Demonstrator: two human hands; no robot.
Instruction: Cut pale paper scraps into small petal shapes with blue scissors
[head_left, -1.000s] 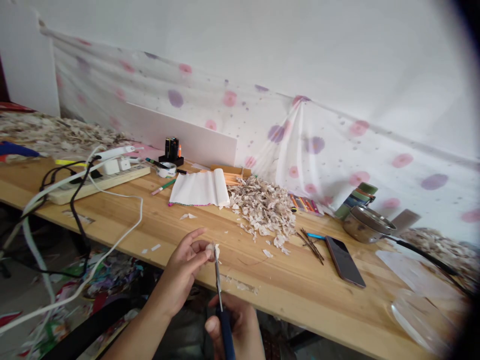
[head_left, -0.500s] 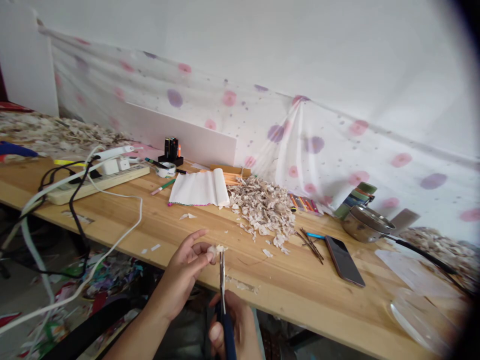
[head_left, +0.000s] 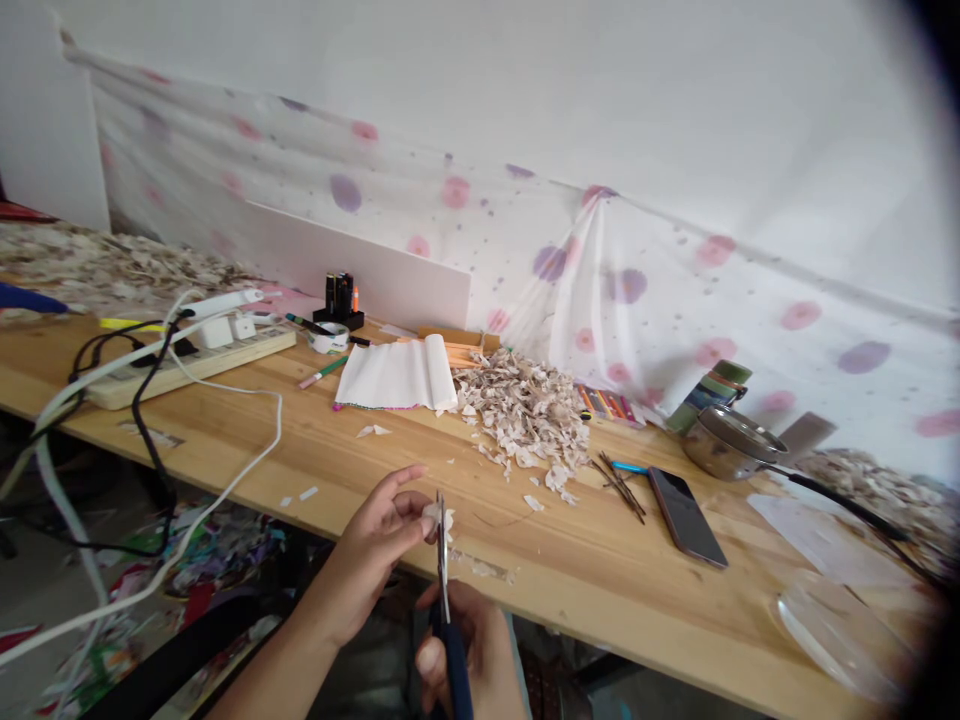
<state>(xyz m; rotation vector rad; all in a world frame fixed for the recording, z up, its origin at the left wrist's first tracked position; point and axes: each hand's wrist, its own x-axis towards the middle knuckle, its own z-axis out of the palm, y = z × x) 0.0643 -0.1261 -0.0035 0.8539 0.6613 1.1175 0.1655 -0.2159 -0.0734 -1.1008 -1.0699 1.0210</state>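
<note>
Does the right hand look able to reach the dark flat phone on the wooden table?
Probably yes, though busy: the right hand grips blue-handled scissors. The dark flat phone lies to its right on the wooden table, nothing between.

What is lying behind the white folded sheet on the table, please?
Orange-tan sticks and a flat brown box show just behind the white sheet. How far they run to the left cannot be seen, because the sheet covers them.

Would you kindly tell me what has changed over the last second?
The scissors in the right hand edged rightward into the white paper scrap pinched by the left hand. Both grips held; the phone, clippings pile and table stayed put.
</note>
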